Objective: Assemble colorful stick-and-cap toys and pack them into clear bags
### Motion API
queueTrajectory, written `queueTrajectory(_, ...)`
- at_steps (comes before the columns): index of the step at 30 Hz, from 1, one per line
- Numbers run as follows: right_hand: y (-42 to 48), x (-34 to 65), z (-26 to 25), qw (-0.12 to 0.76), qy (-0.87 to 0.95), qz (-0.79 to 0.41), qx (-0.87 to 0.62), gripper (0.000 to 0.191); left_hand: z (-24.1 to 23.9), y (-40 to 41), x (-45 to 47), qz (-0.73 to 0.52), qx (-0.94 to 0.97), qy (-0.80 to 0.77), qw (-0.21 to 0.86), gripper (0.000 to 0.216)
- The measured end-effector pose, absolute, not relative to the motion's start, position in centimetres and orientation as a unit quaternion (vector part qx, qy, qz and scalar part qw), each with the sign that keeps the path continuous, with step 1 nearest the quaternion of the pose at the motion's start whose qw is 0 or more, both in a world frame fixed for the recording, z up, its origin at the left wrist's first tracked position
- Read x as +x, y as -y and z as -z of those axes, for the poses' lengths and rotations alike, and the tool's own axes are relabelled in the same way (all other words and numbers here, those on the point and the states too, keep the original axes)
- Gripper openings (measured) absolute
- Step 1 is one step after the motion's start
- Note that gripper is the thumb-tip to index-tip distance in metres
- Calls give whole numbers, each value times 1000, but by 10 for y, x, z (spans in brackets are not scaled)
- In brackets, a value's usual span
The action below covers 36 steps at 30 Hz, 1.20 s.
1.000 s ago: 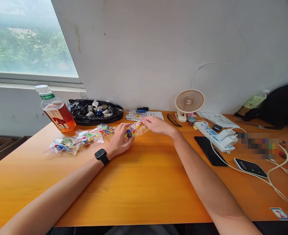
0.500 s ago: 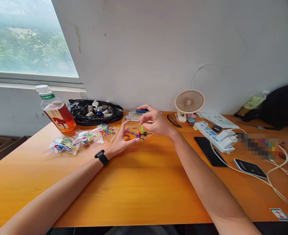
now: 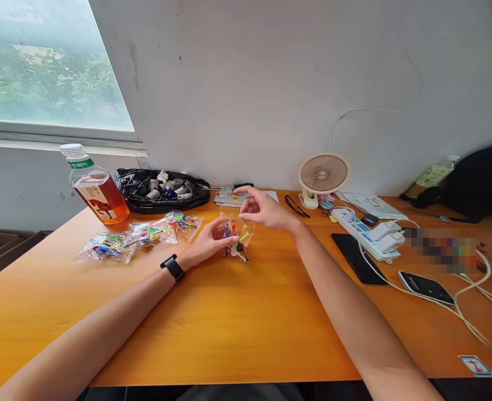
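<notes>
Small colourful plastic pieces in blue, red, green and black sit inside a clear plastic bag (image 3: 240, 245) above the middle of the desk. My left hand (image 3: 212, 240), with a black watch at the wrist, is closed on the bag's left side, thumb in front. At the bag's top edge my right hand (image 3: 266, 209) has thumb and fingers pinched together on the thin film, its index finger raised. The exact grip there is hard to see. Left of my left hand lie several similar clear bags (image 3: 149, 234) of coloured pieces.
A bottle of reddish drink (image 3: 99, 192) and a black bag of grey fittings (image 3: 162, 192) stand back left. A screwdriver (image 3: 243, 185) lies behind my hands. Rightward are a small fan (image 3: 323, 175), glasses (image 3: 296, 206), a power strip (image 3: 366, 234), phone (image 3: 426, 288) and cables.
The bag has swung from lying sideways to hanging more upright, its pieces now lower. My left fingers have closed in on it, and my right hand has stayed nearly in place.
</notes>
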State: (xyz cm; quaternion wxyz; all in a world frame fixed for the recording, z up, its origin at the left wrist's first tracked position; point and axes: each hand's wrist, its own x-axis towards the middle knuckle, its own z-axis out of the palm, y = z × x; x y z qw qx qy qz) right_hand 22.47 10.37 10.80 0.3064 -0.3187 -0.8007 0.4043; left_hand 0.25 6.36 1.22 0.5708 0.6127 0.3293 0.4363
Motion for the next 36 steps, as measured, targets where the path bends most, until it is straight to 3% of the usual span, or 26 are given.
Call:
queueTrajectory(12,-119,233,-103,358,776,-365,-370,28,-4,-70,4,-406,600,-350,594,54)
queueTrajectory(18,-119,235,-102,308,797,-356,-379,51,-5,-66,4,-374,656,-330,566,54)
queueTrajectory(23,-123,238,-100,287,793,-401,-358,31,-7,-66,1,-345,651,-328,591,50)
queueTrajectory(31,-106,217,-105,252,822,-406,-310,28,-20,-55,5,-370,636,-309,603,43)
queueTrajectory(36,-106,224,-106,236,821,-374,-359,55,-18,-51,10,-406,610,-350,583,37)
